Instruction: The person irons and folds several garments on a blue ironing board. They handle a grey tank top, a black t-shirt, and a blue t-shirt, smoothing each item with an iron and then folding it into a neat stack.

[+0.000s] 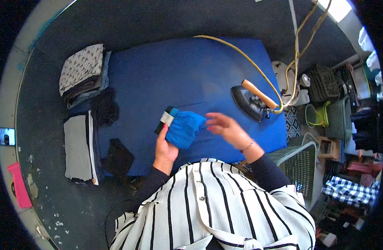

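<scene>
My left hand point(166, 151) holds a folded blue cloth garment point(186, 126) by its near left side, thumb on top. The garment has a dark waistband edge and a white label point(166, 118) that bears writing. Just to the right of it hovers my right hand point(228, 128), slightly blurred, with fingers spread and nothing in them. Both hands are above a blue-covered ironing table point(160, 75). Beyond my right hand a steam iron point(249, 103) with a wooden handle rests on the cover.
Folded clothes point(82, 70) are stacked at the table's far left, with a grey folded garment point(77, 147) nearer. Black garments point(117, 157) lie beside them. A yellowish hose point(257, 67) arches from the iron. Green plastic baskets point(299, 165) stand at the right.
</scene>
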`<state>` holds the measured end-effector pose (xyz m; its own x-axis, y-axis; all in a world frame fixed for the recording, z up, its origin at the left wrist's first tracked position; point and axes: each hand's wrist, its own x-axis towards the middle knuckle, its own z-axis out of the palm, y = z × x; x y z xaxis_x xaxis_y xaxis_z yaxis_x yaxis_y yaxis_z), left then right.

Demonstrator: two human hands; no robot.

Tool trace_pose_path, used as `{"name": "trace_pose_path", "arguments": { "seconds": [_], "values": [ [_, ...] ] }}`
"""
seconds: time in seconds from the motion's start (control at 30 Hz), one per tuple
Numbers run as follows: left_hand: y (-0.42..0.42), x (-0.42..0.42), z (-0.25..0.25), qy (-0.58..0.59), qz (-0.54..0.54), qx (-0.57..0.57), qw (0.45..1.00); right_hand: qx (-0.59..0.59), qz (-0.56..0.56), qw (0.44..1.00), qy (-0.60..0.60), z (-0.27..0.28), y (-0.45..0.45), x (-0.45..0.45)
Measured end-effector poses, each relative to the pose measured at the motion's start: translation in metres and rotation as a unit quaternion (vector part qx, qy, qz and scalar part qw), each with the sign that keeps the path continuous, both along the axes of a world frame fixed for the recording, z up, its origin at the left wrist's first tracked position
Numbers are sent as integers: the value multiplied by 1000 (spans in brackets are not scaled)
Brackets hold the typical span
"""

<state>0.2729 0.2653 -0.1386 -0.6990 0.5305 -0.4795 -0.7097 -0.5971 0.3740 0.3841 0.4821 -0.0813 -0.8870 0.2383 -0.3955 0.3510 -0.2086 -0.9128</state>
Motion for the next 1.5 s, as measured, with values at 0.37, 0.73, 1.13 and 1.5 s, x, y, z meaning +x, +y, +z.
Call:
{"name": "trace_pose_path", "arguments": {
  "seconds": [0.37, 0.73, 1.13, 1.5],
  "values": [
    [-62, -21, -50, 315, -7, -801, 510, 656, 76, 747, -71, -33, 214, 21],
    [-108, -28, -54, 396, 203, -665, 600, 619, 178, 753, -136, 47, 94, -53],
    [-172, -63, -9, 358, 374, -492, 700, 628, 279, 724, 58, -19, -167, -136],
    [-84, -104, -49, 664, -80, -627, 400, 675, 98, 714, -156, -35, 4, -96]
  ]
}}
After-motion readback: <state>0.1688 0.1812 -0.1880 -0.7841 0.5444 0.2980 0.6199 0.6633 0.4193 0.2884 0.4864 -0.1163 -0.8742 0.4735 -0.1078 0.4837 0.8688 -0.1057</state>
